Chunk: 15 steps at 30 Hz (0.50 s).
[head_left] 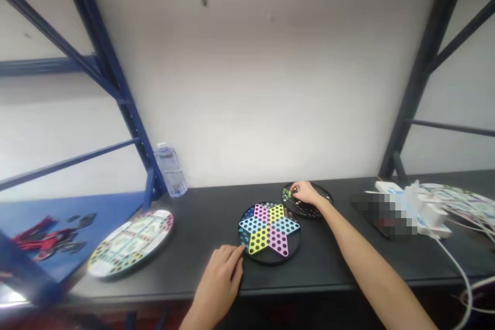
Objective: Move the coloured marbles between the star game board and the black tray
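Observation:
A round black Chinese checkers board (266, 261) lies on the dark table, with a star of pink, yellow and light blue dotted sections. Small coloured pieces sit in the pockets around its star. My left hand (222, 274) is at the board's lower left, fingers together and fingertips on the rim. Over a second round black tray (315, 211), farther back, my right hand (306, 193) is closed in a pinch. Green pieces (286, 194) lie in that tray beside its fingertips. Whatever is between those fingertips is too small to make out.
An oval printed board (131, 242) lies on the left; a clear plastic bottle (170, 170) stands by the wall. White chargers on a power strip (429, 211) trail cables at right. Blue shelf posts (112, 67) rise at left. Red-handled tools (46, 237) lie on a blue surface.

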Available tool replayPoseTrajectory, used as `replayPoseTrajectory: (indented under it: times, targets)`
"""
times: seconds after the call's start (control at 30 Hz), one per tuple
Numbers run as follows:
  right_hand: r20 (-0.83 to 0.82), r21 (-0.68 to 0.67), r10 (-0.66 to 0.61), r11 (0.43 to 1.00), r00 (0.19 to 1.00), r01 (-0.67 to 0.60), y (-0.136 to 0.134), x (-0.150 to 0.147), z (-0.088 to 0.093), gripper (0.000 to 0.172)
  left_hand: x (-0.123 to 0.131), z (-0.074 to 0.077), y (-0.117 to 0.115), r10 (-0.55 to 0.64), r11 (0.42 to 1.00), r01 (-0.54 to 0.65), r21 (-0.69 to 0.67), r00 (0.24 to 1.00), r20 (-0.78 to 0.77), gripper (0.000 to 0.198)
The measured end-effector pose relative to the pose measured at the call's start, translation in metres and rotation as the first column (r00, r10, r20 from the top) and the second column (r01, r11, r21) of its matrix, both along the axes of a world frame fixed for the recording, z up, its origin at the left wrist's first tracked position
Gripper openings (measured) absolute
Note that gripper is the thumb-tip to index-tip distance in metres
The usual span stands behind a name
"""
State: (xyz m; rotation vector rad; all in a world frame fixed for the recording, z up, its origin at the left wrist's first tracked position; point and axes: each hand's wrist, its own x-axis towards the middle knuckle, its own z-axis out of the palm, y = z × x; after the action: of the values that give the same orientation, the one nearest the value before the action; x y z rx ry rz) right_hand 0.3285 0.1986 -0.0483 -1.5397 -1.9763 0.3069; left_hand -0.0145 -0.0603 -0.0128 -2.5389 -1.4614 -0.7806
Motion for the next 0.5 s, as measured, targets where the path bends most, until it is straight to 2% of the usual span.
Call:
replayPoseTrajectory:
  times: [0.5]
  targets:
    - [-0.011,0.052,0.081,0.995,0.997,-0.080,-0.0005,0.0023,-0.0017,0.020,0.0014,0.0020,-0.0007,0.006,1.000,-0.006,0.005,1.000,-0.002,0.037]
